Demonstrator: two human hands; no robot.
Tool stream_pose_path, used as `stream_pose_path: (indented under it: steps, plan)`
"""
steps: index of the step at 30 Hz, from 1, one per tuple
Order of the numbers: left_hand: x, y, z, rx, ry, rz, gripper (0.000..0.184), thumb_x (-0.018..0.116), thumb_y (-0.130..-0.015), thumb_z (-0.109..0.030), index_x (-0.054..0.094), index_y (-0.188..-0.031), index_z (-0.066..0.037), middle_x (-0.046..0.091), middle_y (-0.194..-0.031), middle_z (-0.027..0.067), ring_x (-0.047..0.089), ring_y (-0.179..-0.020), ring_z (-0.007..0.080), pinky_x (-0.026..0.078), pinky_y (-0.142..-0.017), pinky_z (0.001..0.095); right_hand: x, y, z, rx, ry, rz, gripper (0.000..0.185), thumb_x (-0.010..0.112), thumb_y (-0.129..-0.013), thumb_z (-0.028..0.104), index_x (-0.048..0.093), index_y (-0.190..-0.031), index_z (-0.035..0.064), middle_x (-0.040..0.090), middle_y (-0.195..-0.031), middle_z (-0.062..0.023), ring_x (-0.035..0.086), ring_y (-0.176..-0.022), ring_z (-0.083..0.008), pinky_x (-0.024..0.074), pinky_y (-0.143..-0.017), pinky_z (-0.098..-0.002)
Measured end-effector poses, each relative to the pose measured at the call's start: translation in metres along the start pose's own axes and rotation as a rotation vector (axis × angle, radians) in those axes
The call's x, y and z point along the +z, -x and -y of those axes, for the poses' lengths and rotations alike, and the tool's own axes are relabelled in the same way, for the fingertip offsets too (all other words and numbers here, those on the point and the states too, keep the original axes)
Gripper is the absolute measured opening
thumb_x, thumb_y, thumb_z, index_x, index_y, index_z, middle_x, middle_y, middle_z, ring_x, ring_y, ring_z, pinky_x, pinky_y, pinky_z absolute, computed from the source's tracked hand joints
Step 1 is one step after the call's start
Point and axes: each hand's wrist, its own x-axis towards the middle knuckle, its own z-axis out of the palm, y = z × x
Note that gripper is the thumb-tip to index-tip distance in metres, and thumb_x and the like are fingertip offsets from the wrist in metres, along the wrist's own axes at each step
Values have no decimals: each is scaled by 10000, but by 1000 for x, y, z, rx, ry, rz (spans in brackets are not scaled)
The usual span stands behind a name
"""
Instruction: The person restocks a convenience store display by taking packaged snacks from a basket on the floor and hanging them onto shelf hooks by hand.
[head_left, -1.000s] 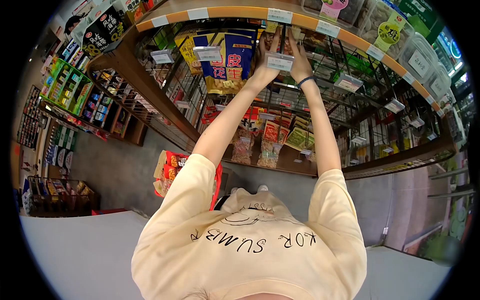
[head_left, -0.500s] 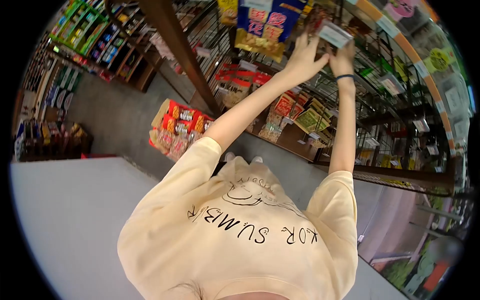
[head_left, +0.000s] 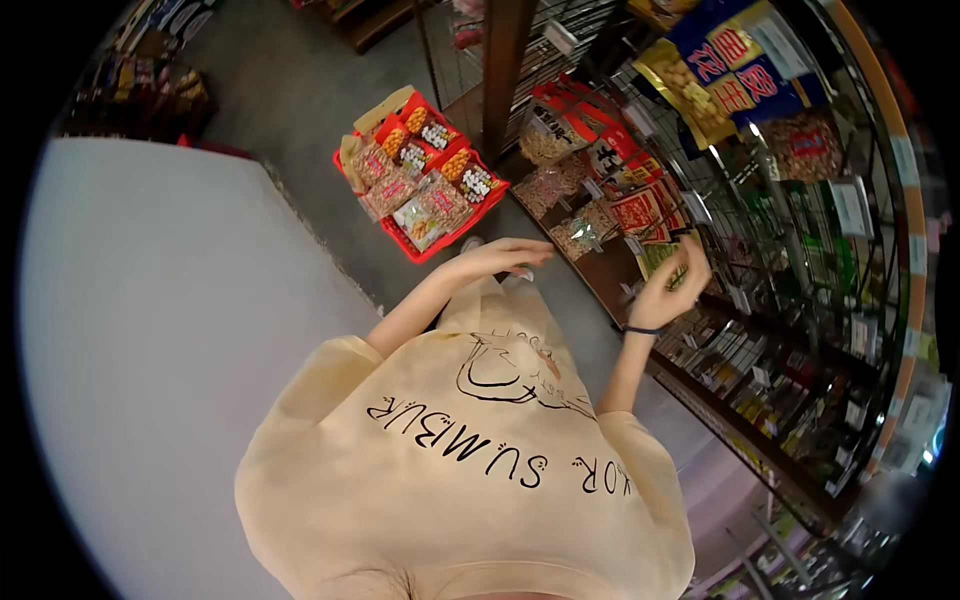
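Note:
My left hand (head_left: 507, 257) is in front of my body with its fingers stretched out, holding nothing, below and to the right of a red basket (head_left: 418, 254) filled with snack bags (head_left: 388, 193). My right hand (head_left: 681, 283), with a dark band on the wrist, is raised near the lower shelf, its fingers curved apart and nothing seen between them. Beyond it are red packets (head_left: 645, 212) on the shelf. A blue and gold bag (head_left: 735, 75) hangs at the upper right, with a bag of nuts (head_left: 803, 146) hanging beside it.
A dark wooden shelf post (head_left: 507, 70) stands behind the basket. Wire racks with price tags (head_left: 851, 208) fill the right side. A large pale surface (head_left: 170, 330) lies at the left, with grey floor (head_left: 270, 90) beyond it.
Both hands have come down and away from the hanging bags and have moved apart. The view has turned toward the basket, which now shows fully.

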Motion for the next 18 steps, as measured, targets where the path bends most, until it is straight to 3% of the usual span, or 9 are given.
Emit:
stream_pose_path:
  steps: [2,4,6,7,9,11,13,15,18]
  plan:
    - [-12,16,33,-87,93,-236,544,483,-911,-360,376,-1365,-81,486,-1296,77,471,-1166,173,375,-972,317,27,37,2,157,-121,220,195,534,-847,-3,582,-1037,0,586,-1014,-134,562,-934,-257,445,-835,-343]
    - [-19,29,57,-76,154,-322,554,489,-906,-368,378,-1360,-70,491,-1291,76,473,-1162,173,377,-966,315,52,65,11,354,-322,504,202,541,-844,10,581,-1042,8,590,-995,-108,573,-862,-208,465,-765,-302]
    - [-24,39,72,-85,183,-434,584,504,-892,-409,398,-1336,-46,500,-1282,66,476,-1159,173,382,-949,311,79,99,-2,451,-525,820,270,574,-839,61,564,-1108,40,600,-1030,-91,589,-892,-180,471,-744,-288]
    - [-25,43,75,-87,196,-451,584,504,-892,-409,398,-1336,-46,500,-1282,66,476,-1159,173,382,-949,311,86,106,0,450,-532,840,270,574,-839,61,564,-1108,40,600,-1030,-91,589,-892,-180,471,-744,-288]
    - [-26,50,79,-120,183,-588,591,506,-885,-429,408,-1326,-47,508,-1271,59,471,-1165,163,382,-946,313,100,119,3,510,-525,1303,312,599,-829,95,551,-1133,47,599,-1055,-96,591,-925,-176,474,-742,-281]
    - [-30,53,91,-112,223,-654,596,505,-883,-438,406,-1329,-56,517,-1256,51,476,-1152,155,381,-944,312,120,140,-6,418,-547,1369,342,612,-819,137,544,-1142,48,605,-1003,-100,600,-862,-189,478,-735,-288]
    - [-34,56,108,-112,263,-712,601,505,-880,-448,404,-1333,-65,526,-1240,43,482,-1140,148,380,-941,310,143,155,-10,129,-439,1481,359,607,-816,167,539,-1149,52,604,-937,-102,599,-778,-211,482,-728,-306]
    - [-43,57,122,-75,350,-771,545,501,-888,-428,438,-1305,-82,546,-1191,29,499,-1089,132,389,-914,295,167,167,-5,113,-470,1488,345,600,-814,181,554,-1129,46,601,-881,-95,592,-718,-230,488,-714,-320]
    - [-71,60,154,-158,296,-873,484,525,-884,-383,472,-1260,-83,554,-1161,36,504,-1051,116,404,-862,277,206,188,0,298,-462,1561,289,575,-825,149,585,-1084,21,634,-902,-89,621,-770,-205,494,-686,-301]
